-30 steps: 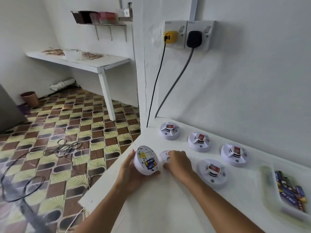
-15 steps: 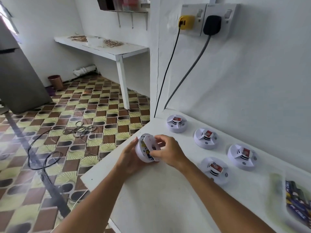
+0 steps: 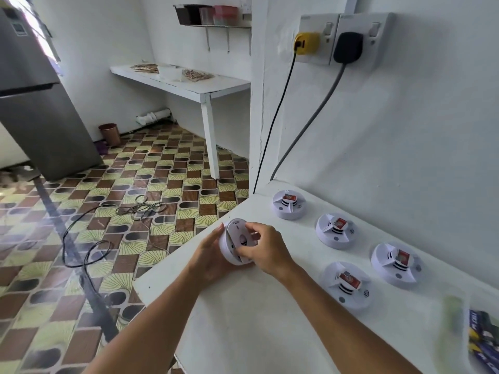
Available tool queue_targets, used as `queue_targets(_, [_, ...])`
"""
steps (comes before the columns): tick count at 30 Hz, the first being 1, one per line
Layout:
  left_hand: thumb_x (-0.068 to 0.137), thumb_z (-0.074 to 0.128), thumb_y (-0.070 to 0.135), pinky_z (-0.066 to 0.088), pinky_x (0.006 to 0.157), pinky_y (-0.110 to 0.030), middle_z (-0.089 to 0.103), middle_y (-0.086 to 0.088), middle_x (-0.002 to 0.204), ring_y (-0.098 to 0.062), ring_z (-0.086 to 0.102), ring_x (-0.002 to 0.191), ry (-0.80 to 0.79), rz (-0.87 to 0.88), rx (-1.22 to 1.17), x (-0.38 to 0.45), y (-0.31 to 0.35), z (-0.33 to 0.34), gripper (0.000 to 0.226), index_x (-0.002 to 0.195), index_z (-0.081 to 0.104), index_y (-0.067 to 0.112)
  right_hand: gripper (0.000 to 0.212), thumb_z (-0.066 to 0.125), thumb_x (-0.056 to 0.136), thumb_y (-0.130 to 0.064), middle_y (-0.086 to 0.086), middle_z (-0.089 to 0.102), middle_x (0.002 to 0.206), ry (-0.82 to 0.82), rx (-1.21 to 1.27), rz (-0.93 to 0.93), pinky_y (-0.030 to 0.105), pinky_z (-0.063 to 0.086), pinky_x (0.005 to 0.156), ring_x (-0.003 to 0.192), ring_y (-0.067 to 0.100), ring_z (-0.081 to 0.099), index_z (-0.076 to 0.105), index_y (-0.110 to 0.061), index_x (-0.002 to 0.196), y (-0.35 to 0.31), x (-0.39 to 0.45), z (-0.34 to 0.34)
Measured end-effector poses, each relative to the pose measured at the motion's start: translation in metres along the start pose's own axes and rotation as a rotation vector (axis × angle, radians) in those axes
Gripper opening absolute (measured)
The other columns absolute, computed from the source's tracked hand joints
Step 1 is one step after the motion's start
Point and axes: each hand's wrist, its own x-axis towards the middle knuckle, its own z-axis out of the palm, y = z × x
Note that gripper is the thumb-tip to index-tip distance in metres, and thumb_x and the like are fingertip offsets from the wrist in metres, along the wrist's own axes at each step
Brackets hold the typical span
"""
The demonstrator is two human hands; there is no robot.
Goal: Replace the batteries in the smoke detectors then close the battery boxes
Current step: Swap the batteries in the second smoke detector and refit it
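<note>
Both hands on one smoke detector (image 3: 235, 245), left hand (image 3: 209, 256) cupping it, right hand (image 3: 266, 251) fingers (image 3: 249, 229) curled on its back.

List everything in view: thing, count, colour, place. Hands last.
Held smoke detector: 1, white, tilted on edge at the counter's left end, between both hands.
Resting smoke detectors: 4, white with red labels, on the counter along the wall.
Counter: 1, white.
Battery tray: 1, pale, blurred, counter's right end; dark blue batteries inside, count unclear.
Wall sockets: 2, white, above counter; yellow plug, black plug.
Fridge: 1, grey, far left.
Side table: 1, white.
Bin: 1, brown, on floor.
Left hand: cups the detector's body.
Right hand: fingers curled onto the detector's back.
</note>
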Motion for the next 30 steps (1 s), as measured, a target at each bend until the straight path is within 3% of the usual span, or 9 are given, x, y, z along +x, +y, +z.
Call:
queue_targets(3, [0.093,0.04,0.04,0.057,0.077,-0.049,0.065,-0.026,0.115,-0.037,0.068,0.099,0.008,0.0,0.001,0.001,-0.002,-0.001,0.053,0.122,0.06,0.001,0.064,0.081,0.073,-0.014,0.009,0.065,0.12,-0.022,-0.004,0.006,0.02,0.048,0.078,0.104,0.022,0.061,0.056,-0.005,0.132,0.0,0.004,0.0])
queue_targets(6, [0.078,0.071,0.041,0.055,0.082,-0.053,0.063,-0.026,0.121,-0.038,0.065,0.105,-0.03,0.009,0.016,0.002,-0.002,-0.003,0.057,0.119,0.067,0.002,0.059,0.081,0.073,-0.015,0.011,0.066,0.116,-0.065,-0.041,0.034,0.027,0.052,0.08,0.105,0.026,0.061,0.06,-0.002,0.127,-0.001,0.01,-0.002])
queue_targets(9, [0.061,0.088,0.041,0.051,0.089,-0.06,0.064,-0.024,0.122,-0.038,0.065,0.106,-0.082,-0.002,0.034,0.005,-0.003,-0.006,0.07,0.118,0.069,0.005,0.046,0.086,0.065,-0.017,0.01,0.067,0.095,-0.123,-0.096,0.081,0.03,0.051,0.068,0.087,0.026,0.06,0.069,-0.001,0.106,-0.004,0.018,-0.006])
queue_targets(11, [0.059,0.089,0.041,0.048,0.09,-0.06,0.065,-0.021,0.119,-0.037,0.066,0.104,-0.107,-0.007,0.03,0.007,-0.003,-0.007,0.069,0.116,0.07,0.007,0.046,0.089,0.059,-0.018,0.008,0.065,0.088,-0.148,-0.125,0.097,0.026,0.046,0.061,0.079,0.023,0.057,0.071,-0.002,0.099,-0.005,0.025,-0.007])
queue_targets(17, [0.059,0.09,0.041,0.052,0.087,-0.059,0.066,-0.021,0.119,-0.037,0.066,0.104,-0.141,-0.012,-0.022,0.009,-0.003,-0.008,0.067,0.114,0.071,0.007,0.064,0.091,0.058,-0.018,0.012,0.066,0.105,-0.224,-0.147,0.131,0.039,0.056,0.083,0.097,0.027,0.063,0.065,-0.002,0.114,-0.01,0.036,-0.013])
queue_targets(23, [0.056,0.091,0.04,0.05,0.088,-0.062,0.065,-0.022,0.119,-0.039,0.066,0.104,-0.129,-0.013,-0.02,0.008,-0.003,-0.006,0.069,0.113,0.071,0.006,0.062,0.092,0.059,-0.025,0.008,0.062,0.099,-0.227,-0.058,0.207,0.043,0.059,0.079,0.097,0.029,0.062,0.064,-0.003,0.11,-0.015,0.037,-0.016])
queue_targets(30, [0.049,0.092,0.046,0.054,0.085,-0.057,0.067,-0.022,0.115,-0.036,0.067,0.101,-0.107,-0.025,0.023,0.01,-0.003,-0.01,0.071,0.108,0.075,0.01,0.053,0.095,0.045,-0.034,0.012,0.071,0.091,-0.147,0.043,0.397,0.05,0.06,0.072,0.09,0.03,0.069,0.06,-0.01,0.077,-0.016,0.034,-0.013])
